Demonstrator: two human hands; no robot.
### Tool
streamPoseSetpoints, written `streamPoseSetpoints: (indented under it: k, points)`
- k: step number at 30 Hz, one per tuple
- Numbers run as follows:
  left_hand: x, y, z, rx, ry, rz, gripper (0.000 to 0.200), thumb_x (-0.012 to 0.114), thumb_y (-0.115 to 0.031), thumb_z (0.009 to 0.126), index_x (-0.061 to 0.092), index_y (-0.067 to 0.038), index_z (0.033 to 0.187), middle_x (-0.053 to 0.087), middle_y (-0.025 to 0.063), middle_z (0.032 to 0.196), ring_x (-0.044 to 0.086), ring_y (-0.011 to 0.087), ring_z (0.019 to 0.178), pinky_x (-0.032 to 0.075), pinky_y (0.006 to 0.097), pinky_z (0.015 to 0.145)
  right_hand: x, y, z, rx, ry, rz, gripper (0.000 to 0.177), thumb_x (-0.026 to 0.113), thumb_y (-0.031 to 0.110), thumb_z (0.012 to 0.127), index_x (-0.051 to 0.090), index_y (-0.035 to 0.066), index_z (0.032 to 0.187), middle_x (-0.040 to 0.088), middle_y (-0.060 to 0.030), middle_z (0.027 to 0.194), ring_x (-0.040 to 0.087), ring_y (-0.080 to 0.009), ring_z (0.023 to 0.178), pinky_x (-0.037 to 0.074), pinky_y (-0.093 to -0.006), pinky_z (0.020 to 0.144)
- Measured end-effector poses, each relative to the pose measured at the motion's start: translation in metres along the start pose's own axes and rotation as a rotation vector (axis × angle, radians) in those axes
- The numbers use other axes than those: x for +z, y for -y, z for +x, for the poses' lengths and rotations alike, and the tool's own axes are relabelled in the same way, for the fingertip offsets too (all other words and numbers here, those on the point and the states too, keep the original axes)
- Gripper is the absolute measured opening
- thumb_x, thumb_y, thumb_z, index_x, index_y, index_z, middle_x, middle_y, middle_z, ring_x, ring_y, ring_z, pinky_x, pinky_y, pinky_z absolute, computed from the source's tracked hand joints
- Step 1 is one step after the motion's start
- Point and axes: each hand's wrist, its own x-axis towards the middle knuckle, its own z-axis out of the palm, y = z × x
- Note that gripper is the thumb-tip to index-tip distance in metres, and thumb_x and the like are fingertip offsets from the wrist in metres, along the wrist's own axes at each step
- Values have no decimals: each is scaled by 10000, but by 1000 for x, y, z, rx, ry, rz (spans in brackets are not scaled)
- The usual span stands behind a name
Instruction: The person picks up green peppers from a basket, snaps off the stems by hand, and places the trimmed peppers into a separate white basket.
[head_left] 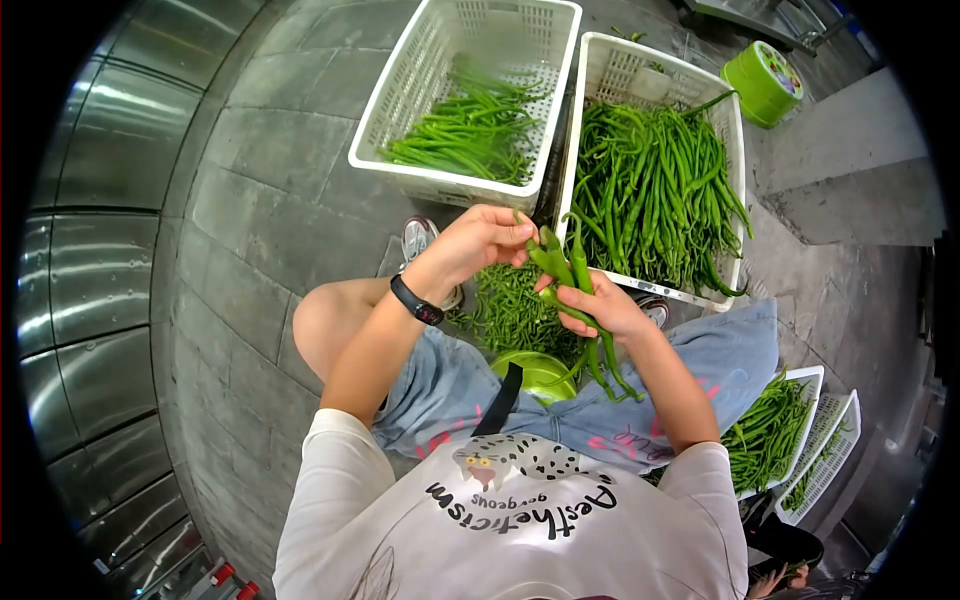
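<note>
In my right hand (605, 305) is a small bunch of long green chili peppers (578, 265), some pointing up past the fingers and others hanging below. My left hand (490, 240), with a black band on its wrist, has thumb and fingers pinched at the stem end of one chili pepper from that bunch. Below both hands, a heap of small green stems (510, 312) lies on the floor between my feet. The white crate (735, 150) beyond my right hand is heaped with chili peppers; another white crate (375, 140) to its left holds a smaller layer.
A bright green stool (535, 372) is between my legs. A green tub (762, 85) stands at the back right beside a concrete block (850, 150). More white baskets (815, 420) of chili peppers sit to my lower right. Metal panels (105, 270) line the left side.
</note>
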Motion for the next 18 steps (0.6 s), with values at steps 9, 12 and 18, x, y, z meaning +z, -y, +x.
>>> streamPoseSetpoints:
  k: [9,12,18]
  points:
    - [-13,-11,-3,-33,-175,843,287,719,-271,788,655,6,751,627,44,654,576,121,576,458,278,555,-8,4,1,35,-65,-8,330,518,294,952,529,9,1117,423,26,515,392,-51,399,291,-189,377]
    - [-7,-14,-14,3,-220,1354,304,763,-286,727,674,4,722,610,76,578,586,135,550,451,276,531,-7,6,1,51,-140,-57,293,524,274,951,544,30,1113,439,31,545,399,-46,412,292,-187,377]
    - [1,-18,-25,205,-226,1197,235,781,-204,726,688,-25,847,632,33,686,564,75,607,434,229,542,-5,-2,2,96,-231,-206,261,578,241,924,559,49,1101,483,41,646,429,-31,456,311,-181,383]
